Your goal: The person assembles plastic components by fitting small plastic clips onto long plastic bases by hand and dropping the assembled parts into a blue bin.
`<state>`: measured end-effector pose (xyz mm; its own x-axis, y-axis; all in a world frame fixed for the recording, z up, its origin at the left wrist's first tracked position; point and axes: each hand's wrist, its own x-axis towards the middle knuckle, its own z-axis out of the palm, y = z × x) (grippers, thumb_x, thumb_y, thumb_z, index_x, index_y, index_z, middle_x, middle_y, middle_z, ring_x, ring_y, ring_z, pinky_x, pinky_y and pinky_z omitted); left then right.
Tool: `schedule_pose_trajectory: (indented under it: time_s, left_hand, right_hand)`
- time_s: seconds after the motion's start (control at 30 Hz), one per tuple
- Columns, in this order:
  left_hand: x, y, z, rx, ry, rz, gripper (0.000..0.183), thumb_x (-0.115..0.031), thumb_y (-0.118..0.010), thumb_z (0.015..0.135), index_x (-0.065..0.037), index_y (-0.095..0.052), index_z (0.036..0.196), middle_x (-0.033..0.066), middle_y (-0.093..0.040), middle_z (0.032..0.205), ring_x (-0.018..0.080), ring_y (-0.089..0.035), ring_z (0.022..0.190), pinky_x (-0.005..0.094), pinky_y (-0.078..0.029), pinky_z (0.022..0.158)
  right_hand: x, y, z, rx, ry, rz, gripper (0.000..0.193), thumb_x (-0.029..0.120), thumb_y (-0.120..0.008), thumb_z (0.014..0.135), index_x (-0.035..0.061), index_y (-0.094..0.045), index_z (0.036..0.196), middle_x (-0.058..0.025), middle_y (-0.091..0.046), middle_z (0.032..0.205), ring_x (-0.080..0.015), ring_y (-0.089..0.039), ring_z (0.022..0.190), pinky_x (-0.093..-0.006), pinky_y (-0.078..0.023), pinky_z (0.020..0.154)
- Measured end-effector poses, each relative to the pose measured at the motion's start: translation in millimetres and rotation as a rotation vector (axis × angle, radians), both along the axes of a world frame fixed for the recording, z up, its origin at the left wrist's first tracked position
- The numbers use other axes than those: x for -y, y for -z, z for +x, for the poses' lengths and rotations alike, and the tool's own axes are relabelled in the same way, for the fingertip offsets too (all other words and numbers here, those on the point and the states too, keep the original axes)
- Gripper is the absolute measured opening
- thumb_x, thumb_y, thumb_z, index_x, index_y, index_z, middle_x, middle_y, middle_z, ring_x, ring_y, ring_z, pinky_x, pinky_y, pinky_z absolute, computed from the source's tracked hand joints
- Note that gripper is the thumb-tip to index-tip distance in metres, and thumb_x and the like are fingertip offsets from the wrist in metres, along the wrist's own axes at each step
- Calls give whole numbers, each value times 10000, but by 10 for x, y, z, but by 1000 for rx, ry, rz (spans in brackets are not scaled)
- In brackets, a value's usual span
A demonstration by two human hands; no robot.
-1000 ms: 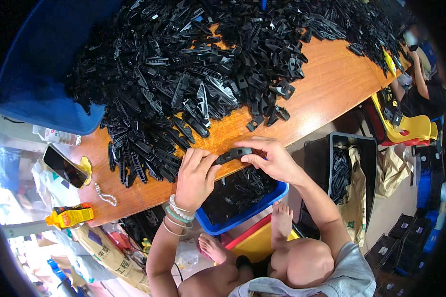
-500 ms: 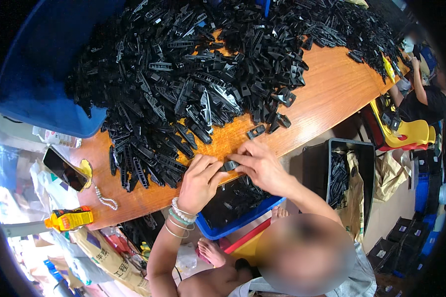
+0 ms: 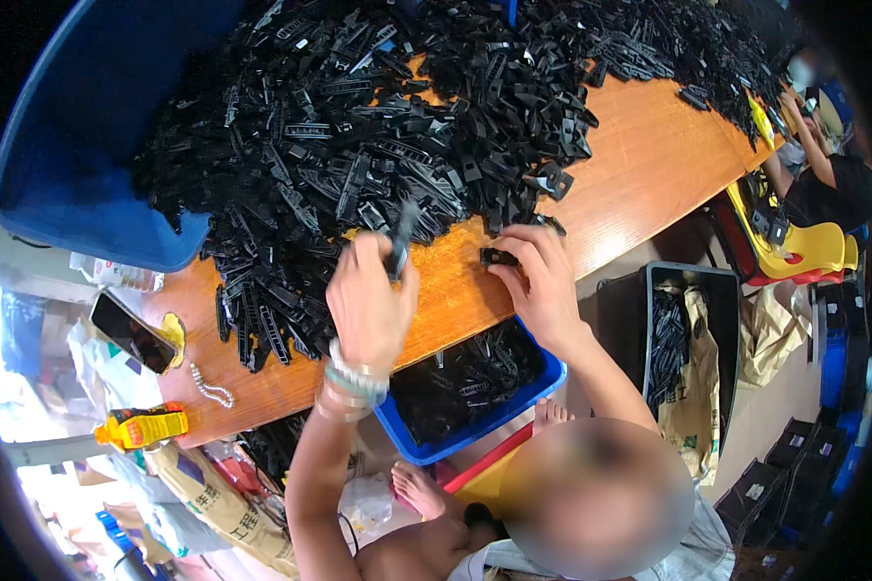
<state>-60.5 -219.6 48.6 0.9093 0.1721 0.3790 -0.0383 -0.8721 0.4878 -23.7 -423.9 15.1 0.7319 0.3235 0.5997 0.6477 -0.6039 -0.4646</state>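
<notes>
Black and blurred, one slim part is gripped by the fingers of the left hand, and one small piece is pinched in the right hand, both over one wooden table bearing an uncountable heap of parts, one blue bin below its near edge.

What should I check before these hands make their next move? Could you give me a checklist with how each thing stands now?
1. Left hand gripping: ok, it holds a dark part.
2. That part's exact shape: cannot tell, it is blurred.
3. Right hand gripping: ok, it pinches a small black part.
4. Blue bin open on top: ok, with black pieces inside.
5. Yellow bottle well back from the edge of the table: not ok, it lies right at the edge.
6. Phone apart from the black pile: ok.
</notes>
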Motion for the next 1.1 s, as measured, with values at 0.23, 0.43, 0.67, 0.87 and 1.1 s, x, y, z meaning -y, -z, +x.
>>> schedule_pose_trajectory:
  time_s: [0.23, 0.43, 0.67, 0.87, 1.1]
  left_hand:
    - [180, 64, -547, -198, 47, 142, 317, -223, -744, 850, -43, -527, 996, 82, -568, 608, 288, -598, 526, 394, -451, 486]
    - [-23, 44, -346, 19, 374, 231, 358, -61, -693, 786, -23, -627, 1136, 150, -596, 1115, 340, -566, 1038, 403, -485, 865]
    - [223, 223, -237, 79, 359, -64, 349, -35, -782, 726, 11, -655, 1048, 133, -633, 1027, 330, -581, 974, 408, -495, 858]
    - [223, 247, -254, 96, 327, -102, 311, -12, -781, 720, 48, -673, 1005, 141, -630, 1029, 325, -586, 961, 398, -505, 840]
    - [164, 248, -267, 72, 366, -93, 292, 12, -731, 756, 76, -674, 1035, 154, -608, 1027, 328, -582, 977, 393, -511, 834]
  right_hand:
    - [28, -103, -306, -1055, -215, 904, 307, 157, -537, 1012, 51, -562, 1300, -62, -641, 871, -74, -602, 670, -196, -392, 485]
    - [96, -164, -292, -1265, -278, 1014, 341, 190, -493, 1034, -9, -553, 1304, -17, -620, 843, -54, -472, 559, -191, -366, 483]
    - [219, -84, -318, -1219, -241, 954, 306, 197, -494, 1033, 24, -530, 1283, -32, -596, 807, -70, -480, 561, -201, -344, 450]
    - [194, -94, -274, -1149, -326, 773, 349, 104, -606, 963, 43, -565, 1304, -45, -616, 828, -77, -540, 622, -218, -418, 518]
    - [110, -208, -398, -679, -75, 220, 267, 61, -737, 828, 2, -655, 1076, -134, -616, 805, -199, -585, 615, -317, -470, 578]
